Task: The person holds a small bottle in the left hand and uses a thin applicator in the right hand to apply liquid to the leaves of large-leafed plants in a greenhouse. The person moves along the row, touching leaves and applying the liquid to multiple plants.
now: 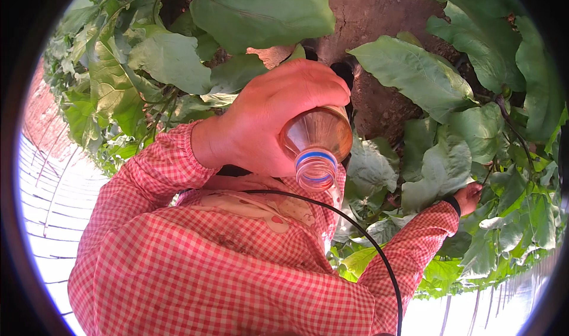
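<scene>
A clear plastic bottle (318, 131) with a blue ring at its uncapped neck is gripped in my left hand (284, 100), in front of my chest. Its open mouth points towards the camera; the liquid inside looks brownish, though its level cannot be told. My right hand (469, 198) reaches out to the right among broad green leaves, beside a thin plant stem (488, 173). Leaves partly hide its fingers, so whether they hold the stem cannot be told. Both arms wear red-and-white checked sleeves.
Large-leaved plants (169, 60) crowd the left, and more leaves (413, 75) spread on the right. Bare brown soil (378, 11) runs between the rows. A black cable (373, 242) curves across my checked garment (213, 265). Bright sheeting with thin lines shows at both lower sides.
</scene>
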`<control>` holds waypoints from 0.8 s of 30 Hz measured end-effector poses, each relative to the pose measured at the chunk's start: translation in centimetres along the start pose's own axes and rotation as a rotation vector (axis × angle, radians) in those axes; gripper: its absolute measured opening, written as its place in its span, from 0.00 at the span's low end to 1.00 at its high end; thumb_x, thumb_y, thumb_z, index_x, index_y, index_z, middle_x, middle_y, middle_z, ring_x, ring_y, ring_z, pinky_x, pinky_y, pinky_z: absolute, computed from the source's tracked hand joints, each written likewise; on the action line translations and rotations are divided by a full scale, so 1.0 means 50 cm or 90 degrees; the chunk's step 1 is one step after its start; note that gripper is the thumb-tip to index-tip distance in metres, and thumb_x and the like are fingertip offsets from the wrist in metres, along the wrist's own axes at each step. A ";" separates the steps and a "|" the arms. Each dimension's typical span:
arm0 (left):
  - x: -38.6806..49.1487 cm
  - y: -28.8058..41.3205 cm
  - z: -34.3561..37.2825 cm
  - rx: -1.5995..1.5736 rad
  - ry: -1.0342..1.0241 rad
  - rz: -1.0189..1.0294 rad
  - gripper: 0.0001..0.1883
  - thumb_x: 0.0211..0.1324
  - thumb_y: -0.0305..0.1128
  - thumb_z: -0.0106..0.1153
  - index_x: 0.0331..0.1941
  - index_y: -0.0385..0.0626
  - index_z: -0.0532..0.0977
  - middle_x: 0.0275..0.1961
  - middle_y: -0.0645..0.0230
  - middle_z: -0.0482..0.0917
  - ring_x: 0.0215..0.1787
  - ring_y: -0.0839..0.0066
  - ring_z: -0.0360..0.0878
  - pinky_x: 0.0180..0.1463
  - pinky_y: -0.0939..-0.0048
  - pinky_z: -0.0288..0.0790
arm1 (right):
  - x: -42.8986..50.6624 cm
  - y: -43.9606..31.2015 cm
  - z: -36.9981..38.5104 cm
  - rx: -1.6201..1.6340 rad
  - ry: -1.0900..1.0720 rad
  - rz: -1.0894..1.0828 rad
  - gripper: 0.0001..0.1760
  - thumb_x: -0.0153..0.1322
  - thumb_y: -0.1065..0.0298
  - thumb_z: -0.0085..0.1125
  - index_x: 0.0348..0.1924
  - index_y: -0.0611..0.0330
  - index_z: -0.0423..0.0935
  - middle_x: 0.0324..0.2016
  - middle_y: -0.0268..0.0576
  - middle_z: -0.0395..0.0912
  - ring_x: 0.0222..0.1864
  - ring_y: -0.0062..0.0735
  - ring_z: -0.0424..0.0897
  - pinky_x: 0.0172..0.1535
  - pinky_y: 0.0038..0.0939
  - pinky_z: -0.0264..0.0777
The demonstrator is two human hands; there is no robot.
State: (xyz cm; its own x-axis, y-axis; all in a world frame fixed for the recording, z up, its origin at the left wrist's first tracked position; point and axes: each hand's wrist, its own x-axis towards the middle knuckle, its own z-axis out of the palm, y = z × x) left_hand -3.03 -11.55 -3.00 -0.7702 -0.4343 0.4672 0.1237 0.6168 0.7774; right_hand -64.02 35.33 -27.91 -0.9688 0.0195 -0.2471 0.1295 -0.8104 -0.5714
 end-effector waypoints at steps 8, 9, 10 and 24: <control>-0.014 0.017 -0.002 0.006 -0.015 0.008 0.40 0.46 0.33 0.89 0.63 0.35 0.78 0.62 0.48 0.86 0.61 0.45 0.86 0.66 0.47 0.79 | 0.031 -0.043 -0.004 -0.011 -0.044 0.070 0.15 0.89 0.67 0.46 0.54 0.72 0.77 0.45 0.53 0.84 0.47 0.46 0.85 0.57 0.45 0.83; -0.017 0.018 -0.004 0.011 -0.024 0.012 0.40 0.46 0.33 0.89 0.63 0.35 0.78 0.61 0.49 0.86 0.61 0.46 0.86 0.66 0.47 0.79 | 0.022 -0.045 -0.008 0.001 -0.066 0.067 0.15 0.89 0.67 0.46 0.54 0.72 0.77 0.45 0.53 0.84 0.48 0.46 0.85 0.57 0.45 0.83; -0.022 0.018 -0.004 0.010 -0.021 0.017 0.40 0.46 0.33 0.89 0.63 0.35 0.78 0.61 0.49 0.86 0.61 0.46 0.86 0.65 0.47 0.79 | 0.010 -0.046 -0.013 0.014 -0.088 0.064 0.15 0.89 0.68 0.46 0.54 0.72 0.77 0.45 0.53 0.84 0.48 0.46 0.85 0.57 0.45 0.84; -0.087 0.023 -0.002 -0.028 -0.045 -0.050 0.38 0.47 0.38 0.88 0.60 0.38 0.78 0.58 0.52 0.87 0.60 0.46 0.87 0.62 0.46 0.81 | -0.266 0.066 -0.008 -0.477 0.144 -0.029 0.17 0.89 0.63 0.52 0.56 0.72 0.79 0.48 0.50 0.87 0.46 0.40 0.86 0.55 0.38 0.84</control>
State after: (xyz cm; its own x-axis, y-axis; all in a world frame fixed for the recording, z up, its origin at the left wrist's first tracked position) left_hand 0.51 -9.04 -4.11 -0.8204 -0.4322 0.3743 0.0874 0.5522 0.8291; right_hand -50.64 32.63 -26.82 -0.9206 0.2275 -0.3176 0.2762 -0.1959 -0.9409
